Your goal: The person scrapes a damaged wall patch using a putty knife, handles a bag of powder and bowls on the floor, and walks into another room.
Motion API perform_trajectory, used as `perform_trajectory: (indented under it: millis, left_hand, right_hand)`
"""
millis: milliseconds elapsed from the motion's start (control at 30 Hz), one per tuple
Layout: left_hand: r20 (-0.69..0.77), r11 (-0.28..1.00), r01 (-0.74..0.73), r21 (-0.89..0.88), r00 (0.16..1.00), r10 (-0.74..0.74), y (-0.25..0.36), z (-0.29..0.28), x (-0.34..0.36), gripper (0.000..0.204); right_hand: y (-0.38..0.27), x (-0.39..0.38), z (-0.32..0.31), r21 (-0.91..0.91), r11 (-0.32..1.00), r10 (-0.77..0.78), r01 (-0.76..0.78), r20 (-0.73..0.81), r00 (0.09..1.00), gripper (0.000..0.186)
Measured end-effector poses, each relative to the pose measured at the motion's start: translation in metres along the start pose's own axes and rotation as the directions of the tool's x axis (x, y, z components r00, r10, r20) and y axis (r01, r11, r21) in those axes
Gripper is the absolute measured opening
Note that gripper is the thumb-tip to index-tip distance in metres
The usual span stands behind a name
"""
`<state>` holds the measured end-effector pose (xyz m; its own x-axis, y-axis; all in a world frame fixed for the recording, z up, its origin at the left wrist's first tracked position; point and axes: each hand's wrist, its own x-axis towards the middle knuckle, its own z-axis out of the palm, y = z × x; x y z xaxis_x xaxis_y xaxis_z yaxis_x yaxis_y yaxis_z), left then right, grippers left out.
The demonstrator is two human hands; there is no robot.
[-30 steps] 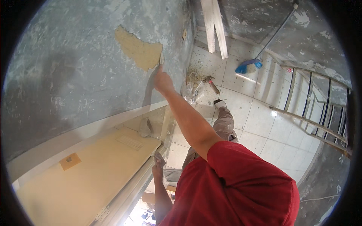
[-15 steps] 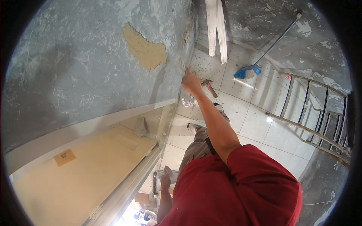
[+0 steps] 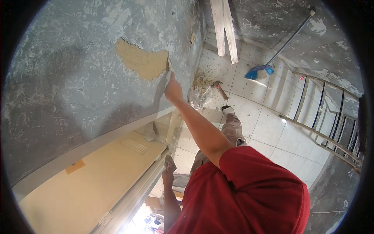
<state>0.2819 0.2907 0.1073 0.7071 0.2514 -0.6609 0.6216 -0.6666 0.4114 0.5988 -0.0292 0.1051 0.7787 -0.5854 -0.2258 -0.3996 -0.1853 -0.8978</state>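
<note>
My right hand (image 3: 174,91) reaches up to the grey, scuffed wall (image 3: 93,93), closed round a putty knife (image 3: 168,65). Its thin blade meets the right edge of a bare tan patch (image 3: 141,60) where the surface layer is gone. Lower down, beside the pale door frame, is my left hand (image 3: 168,177). Its fingers are closed around a small greyish thing that I cannot make out.
On the tiled floor, a hammer (image 3: 220,89) lies by crumbled debris and clear plastic (image 3: 198,95). A blue broom (image 3: 259,72) leans on the far wall, near white boards (image 3: 223,31). A ladder (image 3: 315,109) is at right, a cream door (image 3: 97,175) at lower left.
My right hand has moved left with the putty knife, from the wall's corner side to the patch's right edge. My left hand has risen slightly along the door frame.
</note>
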Motion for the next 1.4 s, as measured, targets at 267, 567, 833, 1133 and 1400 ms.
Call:
perform_trajectory:
  millis: [267, 567, 833, 1133, 1400]
  left_hand:
    - [0.019, 0.966, 0.223, 0.131, 0.974, -0.227, -0.065, -0.002, -0.018, 0.057]
    - [0.022, 0.941, 0.088, 0.326, 0.995, -0.101, -0.028, 0.021, -0.038, 0.059]
    - [0.060, 0.973, -0.019, 0.230, 0.998, 0.005, -0.027, 0.032, -0.026, 0.045]
    - [0.036, 0.972, 0.113, 0.204, 0.992, -0.123, 0.000, 0.026, -0.043, 0.049]
    - [0.058, 0.931, 0.081, 0.357, 0.992, -0.108, -0.018, 0.021, -0.036, 0.053]
  right_hand:
    - [-0.017, -0.010, -0.044, 0.096, 0.994, 0.039, -0.055, 0.168, 0.985, 0.052]
    - [0.009, 0.004, -0.041, 0.095, 0.990, 0.101, -0.104, 0.037, 0.994, 0.050]
    - [-0.015, 0.016, -0.053, -0.049, 0.991, 0.131, -0.123, 0.250, 0.959, 0.045]
    - [0.013, -0.020, -0.054, 0.124, 0.991, 0.042, -0.048, 0.053, 0.998, 0.045]
    - [-0.011, -0.026, -0.065, -0.019, 0.995, -0.084, 0.093, 0.284, 0.955, 0.049]
